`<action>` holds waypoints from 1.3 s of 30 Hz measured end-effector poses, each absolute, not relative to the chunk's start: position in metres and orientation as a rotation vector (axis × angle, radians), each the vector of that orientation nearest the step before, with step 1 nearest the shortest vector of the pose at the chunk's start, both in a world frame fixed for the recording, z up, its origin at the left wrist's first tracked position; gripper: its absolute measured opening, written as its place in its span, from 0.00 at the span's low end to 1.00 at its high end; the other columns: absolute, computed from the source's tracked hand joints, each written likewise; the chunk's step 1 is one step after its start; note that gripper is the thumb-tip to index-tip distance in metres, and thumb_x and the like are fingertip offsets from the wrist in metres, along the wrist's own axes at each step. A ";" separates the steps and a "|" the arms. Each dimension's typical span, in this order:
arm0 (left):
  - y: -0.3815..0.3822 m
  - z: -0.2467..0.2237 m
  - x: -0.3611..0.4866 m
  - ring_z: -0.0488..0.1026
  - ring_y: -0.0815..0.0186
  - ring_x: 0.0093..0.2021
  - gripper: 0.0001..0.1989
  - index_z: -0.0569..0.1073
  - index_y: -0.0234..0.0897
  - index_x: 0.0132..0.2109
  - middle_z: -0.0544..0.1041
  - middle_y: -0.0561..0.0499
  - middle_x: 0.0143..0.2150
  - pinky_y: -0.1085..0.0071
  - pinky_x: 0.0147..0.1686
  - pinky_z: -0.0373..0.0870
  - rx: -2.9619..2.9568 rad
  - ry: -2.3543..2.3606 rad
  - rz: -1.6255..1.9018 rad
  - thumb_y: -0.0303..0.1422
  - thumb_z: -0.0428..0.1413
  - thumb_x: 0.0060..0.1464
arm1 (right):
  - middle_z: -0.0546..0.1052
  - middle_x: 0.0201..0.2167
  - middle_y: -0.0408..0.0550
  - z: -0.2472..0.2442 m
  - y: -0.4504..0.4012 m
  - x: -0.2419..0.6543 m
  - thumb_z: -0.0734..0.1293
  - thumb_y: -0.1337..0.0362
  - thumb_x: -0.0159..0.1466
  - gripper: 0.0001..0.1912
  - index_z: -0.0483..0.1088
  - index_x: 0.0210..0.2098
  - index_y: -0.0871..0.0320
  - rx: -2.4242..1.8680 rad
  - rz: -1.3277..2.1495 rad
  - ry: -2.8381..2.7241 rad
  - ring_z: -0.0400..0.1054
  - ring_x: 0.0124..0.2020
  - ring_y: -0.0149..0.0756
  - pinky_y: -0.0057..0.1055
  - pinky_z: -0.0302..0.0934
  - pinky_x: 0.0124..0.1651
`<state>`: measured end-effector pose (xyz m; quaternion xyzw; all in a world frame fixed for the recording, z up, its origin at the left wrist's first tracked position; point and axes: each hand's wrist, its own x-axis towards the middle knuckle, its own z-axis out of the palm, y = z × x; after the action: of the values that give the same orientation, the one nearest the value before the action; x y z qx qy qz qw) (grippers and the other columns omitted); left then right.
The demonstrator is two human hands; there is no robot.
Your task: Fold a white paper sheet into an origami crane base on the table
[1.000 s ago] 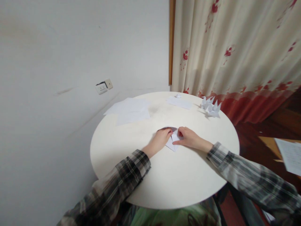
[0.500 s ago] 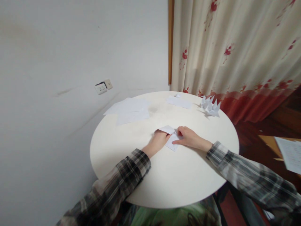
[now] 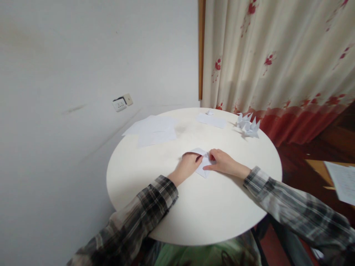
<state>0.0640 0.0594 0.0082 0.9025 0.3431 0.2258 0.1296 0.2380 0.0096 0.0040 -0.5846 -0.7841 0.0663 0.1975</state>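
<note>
A partly folded sheet of white paper (image 3: pixel 202 170) lies on the round white table (image 3: pixel 222 207), near its middle. My left hand (image 3: pixel 188 164) is closed on the paper's left side, its fingers hidden under a raised flap. On the other side my right hand (image 3: pixel 223 162) grips the paper's right edge, with the thumb lying on top and the fingers curled. One corner of the paper points toward me between the two hands.
Loose white sheets (image 3: pixel 155 129) lie at the table's back left. Another sheet (image 3: pixel 211 120) rests at the back beside a small folded paper piece (image 3: pixel 210 112). Several folded paper cranes (image 3: pixel 248 125) stand at the back right. A wall (image 3: pixel 69 166) borders the left side.
The raised flap over my left hand has shifted very slightly, and the left thumb has moved a little. Both hands otherwise keep their places on the paper.
</note>
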 end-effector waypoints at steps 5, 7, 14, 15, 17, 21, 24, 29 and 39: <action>0.065 0.005 0.065 0.74 0.63 0.38 0.09 0.75 0.35 0.39 0.78 0.46 0.38 0.71 0.42 0.66 2.616 1.016 0.695 0.31 0.51 0.57 | 0.69 0.28 0.47 0.003 0.010 0.238 0.68 0.46 0.51 0.22 0.61 0.28 0.57 -1.639 0.178 -2.195 0.61 0.29 0.36 0.31 0.53 0.32; 0.067 0.002 0.065 0.73 0.62 0.40 0.08 0.75 0.35 0.40 0.77 0.46 0.39 0.70 0.43 0.65 2.608 1.004 0.719 0.31 0.52 0.56 | 0.69 0.28 0.47 0.003 0.010 0.238 0.68 0.46 0.51 0.22 0.61 0.28 0.57 -1.638 0.180 -2.201 0.61 0.29 0.36 0.30 0.53 0.32; 0.070 -0.005 0.064 0.73 0.61 0.43 0.08 0.75 0.35 0.41 0.77 0.46 0.41 0.69 0.46 0.65 2.569 1.000 0.751 0.31 0.54 0.55 | 0.69 0.29 0.48 0.005 0.009 0.238 0.68 0.46 0.52 0.22 0.60 0.28 0.57 -1.626 0.195 -2.204 0.60 0.29 0.36 0.30 0.53 0.32; 0.070 -0.005 0.064 0.73 0.61 0.43 0.08 0.75 0.36 0.41 0.77 0.47 0.41 0.69 0.46 0.65 2.564 1.011 0.749 0.32 0.54 0.55 | 0.69 0.29 0.48 0.005 0.009 0.238 0.68 0.46 0.52 0.21 0.60 0.28 0.57 -1.624 0.197 -2.204 0.60 0.30 0.36 0.30 0.53 0.32; 0.070 -0.005 0.064 0.73 0.61 0.44 0.09 0.75 0.37 0.42 0.77 0.47 0.42 0.69 0.46 0.65 2.564 1.028 0.743 0.32 0.54 0.55 | 0.69 0.29 0.48 0.006 0.008 0.238 0.68 0.46 0.52 0.21 0.60 0.28 0.57 -1.626 0.193 -2.202 0.61 0.30 0.36 0.30 0.53 0.33; 0.069 -0.005 0.064 0.73 0.60 0.44 0.08 0.75 0.35 0.41 0.77 0.46 0.42 0.68 0.46 0.66 2.592 1.020 0.740 0.31 0.54 0.55 | 0.69 0.29 0.47 0.007 0.008 0.237 0.68 0.46 0.52 0.21 0.60 0.28 0.57 -1.633 0.184 -2.206 0.61 0.30 0.36 0.30 0.53 0.32; 0.069 -0.005 0.063 0.73 0.60 0.43 0.08 0.75 0.35 0.41 0.77 0.47 0.41 0.68 0.46 0.66 2.619 1.018 0.751 0.31 0.54 0.55 | 0.69 0.29 0.48 0.007 0.008 0.237 0.68 0.46 0.52 0.21 0.60 0.29 0.57 -1.632 0.186 -2.214 0.60 0.30 0.35 0.30 0.53 0.32; 0.068 -0.003 0.063 0.73 0.61 0.43 0.08 0.75 0.36 0.42 0.77 0.48 0.41 0.68 0.46 0.66 2.659 1.013 0.732 0.31 0.54 0.55 | 0.69 0.29 0.47 0.007 0.008 0.237 0.68 0.46 0.52 0.21 0.61 0.29 0.58 -1.628 0.209 -2.208 0.60 0.29 0.35 0.29 0.52 0.32; 0.068 -0.004 0.063 0.74 0.59 0.43 0.08 0.74 0.34 0.41 0.77 0.46 0.41 0.67 0.45 0.67 2.708 0.989 0.729 0.31 0.52 0.56 | 0.68 0.28 0.47 0.010 0.007 0.236 0.68 0.47 0.52 0.21 0.61 0.29 0.58 -1.629 0.207 -2.198 0.60 0.29 0.34 0.29 0.52 0.32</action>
<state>0.0626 0.0683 -0.0040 0.9075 0.3313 0.2443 0.0837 0.2356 0.0067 0.0100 -0.5821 -0.7852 0.0739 0.1978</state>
